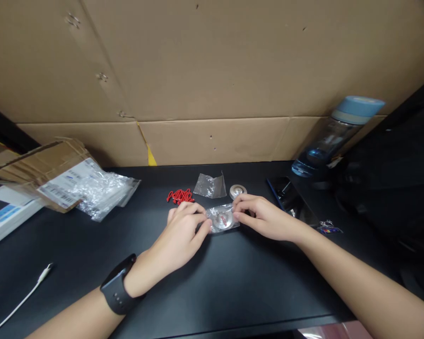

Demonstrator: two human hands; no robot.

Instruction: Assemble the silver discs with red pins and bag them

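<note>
A small clear plastic bag (pixel 236 223) lies between my hands, with a round silver metal disc (pixel 220 221) and a bit of red inside it. My left hand (pixel 182 230), a black watch (pixel 118 285) on its wrist, pinches the left edge of the bag between thumb and fingers. The right edge is held by my right hand (pixel 257 216), its fingertips closed on the plastic. Just behind my right fingers sits another round silver disc (pixel 238 190). Small red cords (pixel 180 196) lie in a heap beyond my left hand, beside a flat, clear plastic bag (pixel 209 186).
At left stand an opened cardboard box (pixel 53 165) and crumpled clear packaging (pixel 102 190), with a white cable (pixel 24 299) nearer. A dark phone (pixel 291 202), a small keychain (pixel 328 228) and a blue-lidded bottle (pixel 334 136) are at right. Cardboard (pixel 233 70) walls the back.
</note>
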